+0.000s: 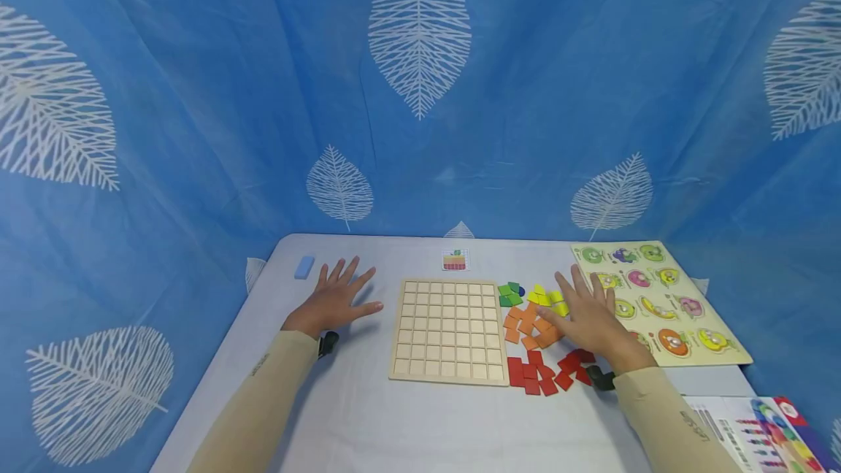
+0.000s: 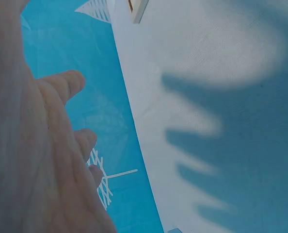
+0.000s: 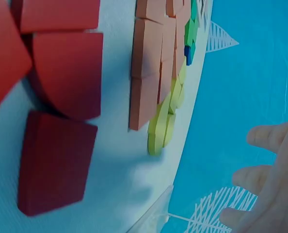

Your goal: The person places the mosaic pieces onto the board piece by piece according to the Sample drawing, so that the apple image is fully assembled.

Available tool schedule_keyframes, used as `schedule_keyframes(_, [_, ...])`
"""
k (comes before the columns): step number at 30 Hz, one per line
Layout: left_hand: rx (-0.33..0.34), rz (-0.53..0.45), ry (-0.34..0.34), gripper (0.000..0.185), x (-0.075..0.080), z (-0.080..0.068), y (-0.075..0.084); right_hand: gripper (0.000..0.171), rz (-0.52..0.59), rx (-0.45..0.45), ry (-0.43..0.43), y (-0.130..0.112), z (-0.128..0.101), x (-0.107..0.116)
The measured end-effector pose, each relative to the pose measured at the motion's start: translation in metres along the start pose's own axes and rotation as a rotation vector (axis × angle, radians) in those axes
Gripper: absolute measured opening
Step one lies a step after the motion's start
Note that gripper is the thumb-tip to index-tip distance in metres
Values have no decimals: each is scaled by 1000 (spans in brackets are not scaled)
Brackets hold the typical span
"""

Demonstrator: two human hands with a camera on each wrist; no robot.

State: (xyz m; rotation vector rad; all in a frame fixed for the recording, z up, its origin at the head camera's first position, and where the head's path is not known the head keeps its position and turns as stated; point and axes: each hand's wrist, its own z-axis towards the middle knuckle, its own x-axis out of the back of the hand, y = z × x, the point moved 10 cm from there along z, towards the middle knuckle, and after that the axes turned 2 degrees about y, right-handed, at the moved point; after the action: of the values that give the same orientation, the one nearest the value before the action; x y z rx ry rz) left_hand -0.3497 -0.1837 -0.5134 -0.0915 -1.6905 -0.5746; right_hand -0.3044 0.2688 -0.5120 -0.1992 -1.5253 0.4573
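A board [image 1: 447, 331] lies on a table [image 1: 368, 422]; tiles [image 1: 526, 328] right, puzzle [image 1: 657, 308] farther right, card [image 1: 455, 260] behind the board.

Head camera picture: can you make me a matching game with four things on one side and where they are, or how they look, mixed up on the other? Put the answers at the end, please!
Things:
1. wooden grid board
2. red tiles
3. small picture card
4. light blue block

Places and looks:
A. just beyond the wooden grid board
B. off to the left, near the left hand
C. all its squares are empty
D. by the near right corner of the wooden grid board

Right pairs: 1-C, 2-D, 3-A, 4-B
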Motion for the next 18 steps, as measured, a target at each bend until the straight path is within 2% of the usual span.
schedule_keyframes(8, [3, -28, 1, 94, -2, -2, 7, 101, 8, 7, -13, -4, -1, -7])
schedule_keyframes(18, [-28, -26, -9, 93, -26, -5, 21, 100, 45, 8, -14, -11, -4, -23])
